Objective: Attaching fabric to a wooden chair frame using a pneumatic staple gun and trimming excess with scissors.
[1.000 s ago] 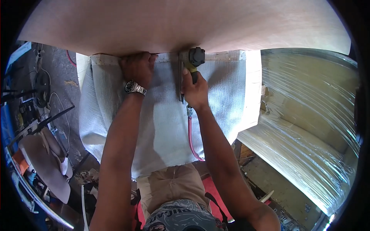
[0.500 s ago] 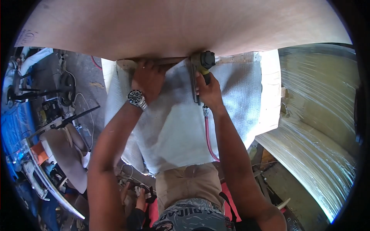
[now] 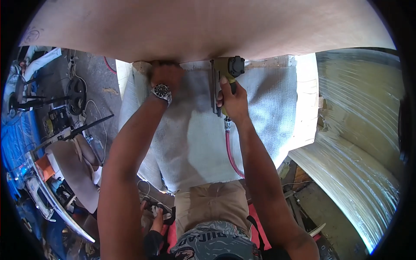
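My right hand (image 3: 234, 99) is wrapped round the handle of an air stapler (image 3: 224, 67), olive and black. Its nose end sits at the edge of a broad tan sheet (image 3: 208, 30), and a red air hose (image 3: 228, 149) runs from its grip toward me. To its left, my left hand (image 3: 167, 75) is bent at the knuckles against that same edge. Shadow and the sheet hide its fingertips, so what they hold does not show. A steel watch (image 3: 161, 91) is on that wrist. Grey woven cloth (image 3: 199, 143) covers the piece under both hands.
At the right lies a large plastic-wrapped form (image 3: 359, 130). Cushioned furniture parts (image 3: 71, 169), a black wheel (image 3: 77, 95) and blue plastic sheeting (image 3: 19, 147) crowd the left. Another person's foot (image 3: 158, 220) shows at the lower left.
My left hand has bent further in at the sheet's edge, its fingers now out of sight. The stapler has shifted slightly left, and the brown fold between the hands no longer shows.
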Tool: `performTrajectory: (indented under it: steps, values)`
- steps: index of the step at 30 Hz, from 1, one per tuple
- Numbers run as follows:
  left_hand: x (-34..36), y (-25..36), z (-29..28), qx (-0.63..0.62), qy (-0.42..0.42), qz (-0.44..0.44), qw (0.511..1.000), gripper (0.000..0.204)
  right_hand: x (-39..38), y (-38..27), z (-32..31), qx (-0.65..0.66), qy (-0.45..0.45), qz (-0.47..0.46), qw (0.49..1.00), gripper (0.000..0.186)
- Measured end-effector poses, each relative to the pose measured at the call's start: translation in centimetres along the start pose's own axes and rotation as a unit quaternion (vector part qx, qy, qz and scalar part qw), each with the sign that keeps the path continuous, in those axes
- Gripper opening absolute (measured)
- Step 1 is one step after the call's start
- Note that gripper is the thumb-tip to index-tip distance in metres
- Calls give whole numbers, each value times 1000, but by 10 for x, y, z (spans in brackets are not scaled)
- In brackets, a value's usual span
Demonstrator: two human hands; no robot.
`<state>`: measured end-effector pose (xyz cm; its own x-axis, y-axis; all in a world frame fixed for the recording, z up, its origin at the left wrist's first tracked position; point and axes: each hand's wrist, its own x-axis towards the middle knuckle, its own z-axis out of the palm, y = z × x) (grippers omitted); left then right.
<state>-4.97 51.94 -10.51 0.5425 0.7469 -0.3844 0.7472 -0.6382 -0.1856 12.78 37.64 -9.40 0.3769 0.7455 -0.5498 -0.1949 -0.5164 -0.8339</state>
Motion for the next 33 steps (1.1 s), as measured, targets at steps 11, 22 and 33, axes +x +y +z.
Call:
performTrajectory:
  steps: [11,22,33]
  values:
    - [2,-5,6,-33,50,16,998,17,11,11,36,-162,28,-24,986,61]
    - [1,-8,9,-25,103,37,994,15,-1,6,62,-253,46,-71,964,60]
    - [-64,-63,-57,38,192,228,954,12,7,0,38,-179,4,-41,983,63]
